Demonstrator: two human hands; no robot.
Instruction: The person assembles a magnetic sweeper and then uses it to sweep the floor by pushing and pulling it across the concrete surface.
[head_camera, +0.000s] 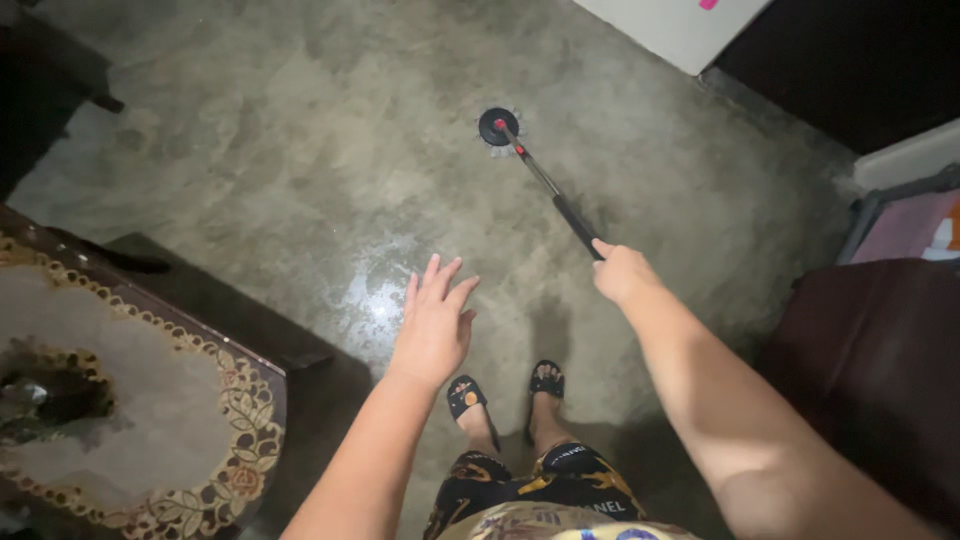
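Observation:
My right hand (622, 272) grips the dark handle of a long mop (545, 180). Its shaft slants up and to the left, ending in a round black mop head (498, 127) that rests flat on the grey concrete floor (300, 130). My left hand (434, 322) hovers over the floor with fingers spread apart, holding nothing. It is left of the mop handle and apart from it. Below, my two feet in black sandals (505, 388) stand on the floor.
A dark wooden table (262, 345) covered with a lace-edged cloth (160, 400) stands at the lower left. A dark brown seat (880, 360) fills the right side. A white panel (675, 25) lies at the top edge. A wet, shiny patch (375, 290) glistens on the floor.

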